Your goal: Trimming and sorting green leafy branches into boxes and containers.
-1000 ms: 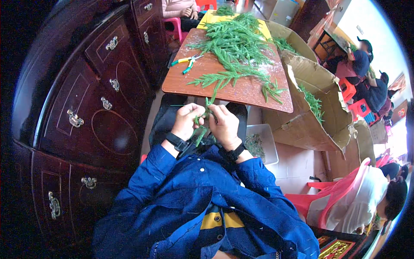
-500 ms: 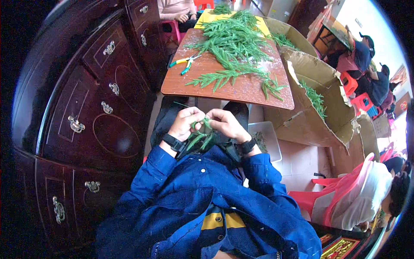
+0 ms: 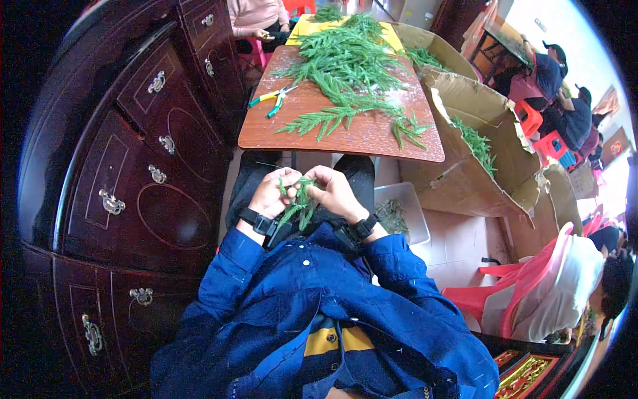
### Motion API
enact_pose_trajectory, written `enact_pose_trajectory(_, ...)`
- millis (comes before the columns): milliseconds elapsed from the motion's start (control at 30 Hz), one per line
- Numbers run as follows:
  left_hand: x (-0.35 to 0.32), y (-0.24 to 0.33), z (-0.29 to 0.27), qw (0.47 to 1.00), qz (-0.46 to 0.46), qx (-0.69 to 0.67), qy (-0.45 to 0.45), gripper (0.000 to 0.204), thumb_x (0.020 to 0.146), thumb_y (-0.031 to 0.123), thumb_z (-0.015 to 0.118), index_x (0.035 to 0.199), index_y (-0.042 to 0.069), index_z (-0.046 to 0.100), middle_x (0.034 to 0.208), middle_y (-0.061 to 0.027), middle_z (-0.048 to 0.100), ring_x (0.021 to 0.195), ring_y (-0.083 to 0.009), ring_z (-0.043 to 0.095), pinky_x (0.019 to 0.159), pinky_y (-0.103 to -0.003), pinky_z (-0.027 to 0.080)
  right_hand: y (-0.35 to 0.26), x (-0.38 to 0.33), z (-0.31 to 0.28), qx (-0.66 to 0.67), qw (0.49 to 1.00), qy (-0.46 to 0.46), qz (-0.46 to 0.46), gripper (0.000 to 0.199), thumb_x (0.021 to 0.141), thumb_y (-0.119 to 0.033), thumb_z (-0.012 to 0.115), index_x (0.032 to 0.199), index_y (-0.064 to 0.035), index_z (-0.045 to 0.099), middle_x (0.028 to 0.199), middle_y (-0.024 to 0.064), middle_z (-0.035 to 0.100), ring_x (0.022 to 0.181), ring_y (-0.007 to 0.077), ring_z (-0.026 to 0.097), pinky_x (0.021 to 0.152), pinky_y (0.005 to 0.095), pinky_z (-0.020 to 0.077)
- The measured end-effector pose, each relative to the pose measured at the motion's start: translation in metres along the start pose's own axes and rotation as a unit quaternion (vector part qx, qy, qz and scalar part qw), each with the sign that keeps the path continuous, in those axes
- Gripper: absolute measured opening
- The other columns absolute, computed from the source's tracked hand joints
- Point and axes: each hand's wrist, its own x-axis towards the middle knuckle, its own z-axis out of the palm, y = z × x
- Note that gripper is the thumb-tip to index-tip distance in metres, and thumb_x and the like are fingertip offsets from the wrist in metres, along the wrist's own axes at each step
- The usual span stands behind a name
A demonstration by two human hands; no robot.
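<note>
Left hand (image 3: 268, 193) and right hand (image 3: 336, 197) pinch green sprigs (image 3: 304, 201); pliers (image 3: 278, 101) lie beyond.

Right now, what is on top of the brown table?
A heap of green sprigs lies on the brown table, with pliers to its left. Whatever the heap covers cannot be seen.

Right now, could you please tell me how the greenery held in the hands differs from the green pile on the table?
The held greenery is a small bunch, whereas the pile is a broad heap. The held greenery is between the fingers of the left hand and right hand, while the pile lies loose on the tabletop. Both are green and feathery.
</note>
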Motion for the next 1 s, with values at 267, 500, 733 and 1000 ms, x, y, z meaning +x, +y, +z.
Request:
enact_pose_trajectory(267,-0.003,-0.001,0.000,0.999,-0.004,-0.046,0.005,0.013,0.095,0.020,0.061,0.094,0.007,0.060,0.071,0.0021,0.058,0.054,-0.0041,0.053,0.043,-0.017,0.038,-0.020,-0.001,0.004,-0.179,0.960,0.114,-0.181,0.017,0.078,-0.002,0.069,0.094,-0.0040,0.066,0.084,0.0076,0.065,0.073,0.0187,0.064,0.065,0.0281,0.0501)
enact_pose_trajectory(500,-0.004,-0.001,0.002,0.998,0.011,-0.060,-0.018,0.014,0.094,0.022,0.062,0.091,0.009,0.062,0.073,0.0016,0.060,0.057,-0.0043,0.054,0.045,-0.018,0.038,-0.024,-0.001,0.001,-0.222,0.947,0.112,-0.202,0.015,0.079,-0.003,0.068,0.094,-0.0044,0.066,0.083,0.0086,0.065,0.073,0.0212,0.065,0.064,0.0298,0.0506)
enact_pose_trajectory(733,-0.004,-0.002,0.015,0.995,0.079,-0.049,-0.029,0.011,0.093,0.015,0.063,0.091,0.005,0.059,0.076,-0.0020,0.063,0.056,-0.0061,0.056,0.049,-0.018,0.043,-0.021,0.001,0.014,0.142,0.981,0.129,0.008,0.009,0.087,-0.012,0.065,0.093,-0.0037,0.065,0.080,0.0050,0.065,0.070,0.0190,0.063,0.063,0.0304,0.0504)
enact_pose_trajectory(1000,-0.012,0.006,0.036,0.955,0.216,0.201,0.013,0.010,0.092,0.009,0.062,0.084,0.003,0.062,0.076,-0.0049,0.066,0.060,-0.0072,0.058,0.055,-0.022,0.047,-0.013,0.005,-0.004,0.533,0.822,-0.078,0.185,0.016,0.091,-0.019,0.063,0.100,-0.0059,0.064,0.085,0.0017,0.065,0.077,0.0121,0.061,0.071,0.0260,0.0480)
